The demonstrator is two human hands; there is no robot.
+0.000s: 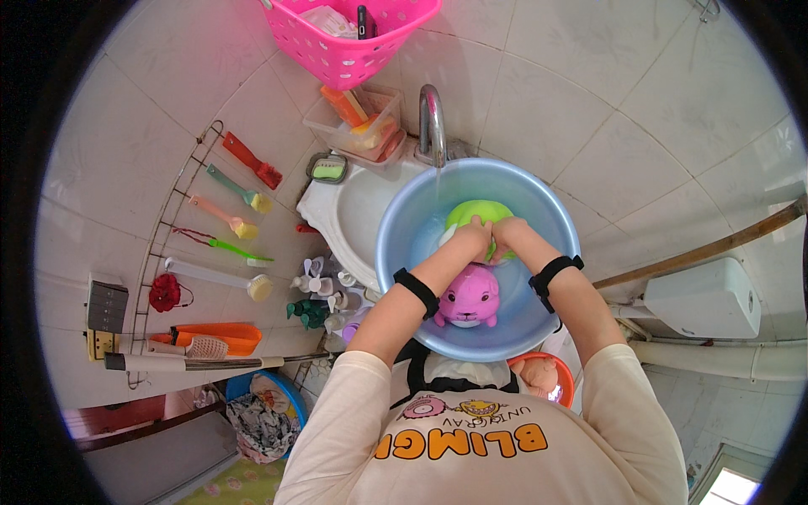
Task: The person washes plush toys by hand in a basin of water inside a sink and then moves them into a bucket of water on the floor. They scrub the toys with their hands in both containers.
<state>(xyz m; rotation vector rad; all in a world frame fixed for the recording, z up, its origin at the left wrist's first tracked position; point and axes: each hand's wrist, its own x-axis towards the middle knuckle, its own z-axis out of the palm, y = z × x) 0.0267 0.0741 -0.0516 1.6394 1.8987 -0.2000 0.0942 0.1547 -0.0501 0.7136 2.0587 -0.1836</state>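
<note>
1. The rounded lime-green object with a whitish part (pixel 478 211) sits inside the wide pale-blue round basin (pixel 393 246), in the half nearer the rim under the curved chrome tap (pixel 433 126).
2. Both hands bend over it: the left hand (pixel 475 236) and right hand (pixel 508 236) touch it, nearly meeting, fingers curled. The fingertips are hidden, so I cannot tell whether either is closed on it.
3. It looks light and probably soft; wet, it would likely turn slippery and heavier if it soaks up water. A broad hold from both sides should suit it better than a pinch. Nothing suggests it is fragile.
4. Toward the basin's near rim lies the pink animal-faced toy (pixel 468 296), plump and smooth-looking, with short stubby limbs; it probably yields to a squeeze.
5. The basin has a smooth sheen, likely plastic or metal, and a rolled-looking rim. To its left shows the glossy white sink (pixel 357 220), probably ceramic, with a curved edge.
</note>
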